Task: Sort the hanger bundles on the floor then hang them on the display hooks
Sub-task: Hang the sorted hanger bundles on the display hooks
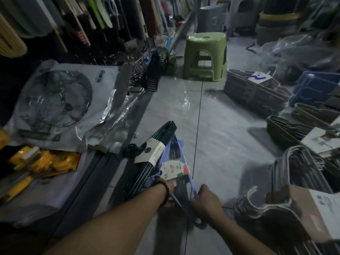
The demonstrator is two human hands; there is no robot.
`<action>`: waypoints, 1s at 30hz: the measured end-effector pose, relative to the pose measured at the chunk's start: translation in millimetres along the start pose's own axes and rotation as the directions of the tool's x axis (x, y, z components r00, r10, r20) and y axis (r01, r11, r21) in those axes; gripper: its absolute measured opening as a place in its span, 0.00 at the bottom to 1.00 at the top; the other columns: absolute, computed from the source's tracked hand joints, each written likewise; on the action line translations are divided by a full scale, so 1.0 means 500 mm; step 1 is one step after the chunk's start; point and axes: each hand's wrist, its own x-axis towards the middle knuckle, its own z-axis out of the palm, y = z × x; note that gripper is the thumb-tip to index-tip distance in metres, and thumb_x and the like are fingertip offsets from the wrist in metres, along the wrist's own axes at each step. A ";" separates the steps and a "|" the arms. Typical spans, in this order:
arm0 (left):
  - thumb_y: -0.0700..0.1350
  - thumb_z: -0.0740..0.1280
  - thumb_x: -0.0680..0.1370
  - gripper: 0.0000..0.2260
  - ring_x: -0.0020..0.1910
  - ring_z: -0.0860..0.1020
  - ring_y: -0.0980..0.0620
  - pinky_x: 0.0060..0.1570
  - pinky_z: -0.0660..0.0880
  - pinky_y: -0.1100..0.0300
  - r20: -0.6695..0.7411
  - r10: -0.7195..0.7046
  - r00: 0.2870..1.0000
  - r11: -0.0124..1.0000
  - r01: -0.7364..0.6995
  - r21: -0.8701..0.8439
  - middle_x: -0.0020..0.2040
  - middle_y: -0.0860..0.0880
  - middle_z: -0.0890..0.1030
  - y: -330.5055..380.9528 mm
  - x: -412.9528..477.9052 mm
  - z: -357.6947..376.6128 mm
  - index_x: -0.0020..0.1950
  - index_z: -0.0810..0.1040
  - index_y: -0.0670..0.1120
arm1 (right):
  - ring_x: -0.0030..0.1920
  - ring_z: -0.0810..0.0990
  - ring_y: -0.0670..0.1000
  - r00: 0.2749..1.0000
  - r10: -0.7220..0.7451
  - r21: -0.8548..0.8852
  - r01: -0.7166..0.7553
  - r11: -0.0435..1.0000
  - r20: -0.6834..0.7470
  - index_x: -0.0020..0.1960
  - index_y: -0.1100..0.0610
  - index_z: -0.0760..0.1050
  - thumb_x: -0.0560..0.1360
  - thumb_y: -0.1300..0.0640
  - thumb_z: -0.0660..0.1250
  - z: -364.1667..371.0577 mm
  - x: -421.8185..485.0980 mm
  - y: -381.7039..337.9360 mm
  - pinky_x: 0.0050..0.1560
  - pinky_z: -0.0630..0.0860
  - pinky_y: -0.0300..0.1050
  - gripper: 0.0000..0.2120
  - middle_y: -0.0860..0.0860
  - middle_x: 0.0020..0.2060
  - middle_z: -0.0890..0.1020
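A lavender-blue hanger bundle with a white and red label rests on the tiled floor in front of me, partly over a black hanger bundle with a cream label. My left hand, a bead bracelet on its wrist, grips the near end of the bundles; its fingers are hidden. My right hand is closed on the blue bundle's near corner. A grey-white bundle with a cardboard sleeve sits at my right. Brownish bundles and olive ones lie farther right.
A green plastic stool stands ahead on the floor. Bagged goods and yellow packets cover a low shelf at left, with hanging stock above. A blue basket and plastic bags sit at far right.
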 end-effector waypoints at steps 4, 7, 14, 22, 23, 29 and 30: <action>0.41 0.56 0.87 0.12 0.51 0.76 0.43 0.51 0.80 0.58 0.083 0.048 0.995 0.964 -0.025 -0.266 0.38 0.48 0.68 0.043 -0.041 -0.004 0.48 0.74 0.39 | 0.31 0.81 0.55 0.999 -0.003 0.374 -0.009 0.927 0.032 0.50 0.64 0.80 0.65 0.50 0.76 -0.081 -0.013 -0.052 0.29 0.75 0.45 0.21 0.57 0.37 0.84; 0.59 0.64 0.83 0.20 0.39 0.81 0.43 0.33 0.80 0.57 0.145 0.139 0.980 0.957 -0.095 -0.273 0.46 0.42 0.81 0.040 -0.068 -0.002 0.56 0.80 0.43 | 0.26 0.78 0.53 0.998 -0.056 0.461 0.066 0.885 -0.036 0.49 0.67 0.80 0.68 0.59 0.74 -0.173 -0.055 -0.108 0.24 0.72 0.40 0.14 0.58 0.34 0.81; 0.65 0.59 0.82 0.24 0.55 0.83 0.39 0.59 0.80 0.45 0.196 0.308 0.931 0.924 -0.243 -0.295 0.57 0.44 0.84 0.081 -0.128 0.016 0.59 0.82 0.48 | 0.24 0.67 0.51 0.948 -0.164 0.460 0.278 0.843 -0.273 0.35 0.60 0.77 0.66 0.61 0.75 -0.359 -0.140 -0.081 0.25 0.63 0.38 0.07 0.49 0.21 0.71; 0.62 0.56 0.83 0.23 0.44 0.85 0.43 0.47 0.79 0.52 0.239 0.498 0.834 0.863 -0.503 -0.043 0.53 0.47 0.85 0.206 -0.262 0.145 0.53 0.83 0.47 | 0.28 0.70 0.51 0.841 -0.251 0.380 0.456 0.805 -0.479 0.39 0.63 0.81 0.65 0.63 0.76 -0.552 -0.229 0.072 0.29 0.67 0.45 0.06 0.51 0.26 0.74; 0.59 0.58 0.83 0.20 0.41 0.84 0.43 0.47 0.78 0.53 0.231 0.536 0.812 0.838 -0.546 -0.024 0.51 0.47 0.84 0.221 -0.284 0.161 0.51 0.82 0.47 | 0.28 0.72 0.50 0.823 -0.249 0.343 0.460 0.819 -0.510 0.42 0.64 0.82 0.67 0.64 0.76 -0.581 -0.244 0.091 0.27 0.69 0.45 0.07 0.52 0.28 0.77; 0.56 0.62 0.84 0.15 0.44 0.81 0.42 0.45 0.77 0.52 0.428 0.604 0.672 0.763 -0.643 -0.068 0.52 0.45 0.81 0.289 -0.452 0.330 0.56 0.78 0.45 | 0.32 0.80 0.52 0.801 -0.213 0.237 0.401 0.885 -0.560 0.48 0.56 0.84 0.68 0.68 0.77 -0.793 -0.368 0.240 0.33 0.78 0.49 0.12 0.58 0.36 0.84; 0.57 0.62 0.83 0.17 0.45 0.81 0.41 0.45 0.78 0.51 0.485 0.608 0.628 0.750 -0.656 -0.090 0.52 0.44 0.81 0.295 -0.484 0.373 0.57 0.79 0.45 | 0.32 0.80 0.50 0.799 -0.211 0.229 0.396 0.889 -0.564 0.48 0.56 0.84 0.68 0.68 0.77 -0.824 -0.389 0.271 0.32 0.77 0.46 0.12 0.56 0.35 0.84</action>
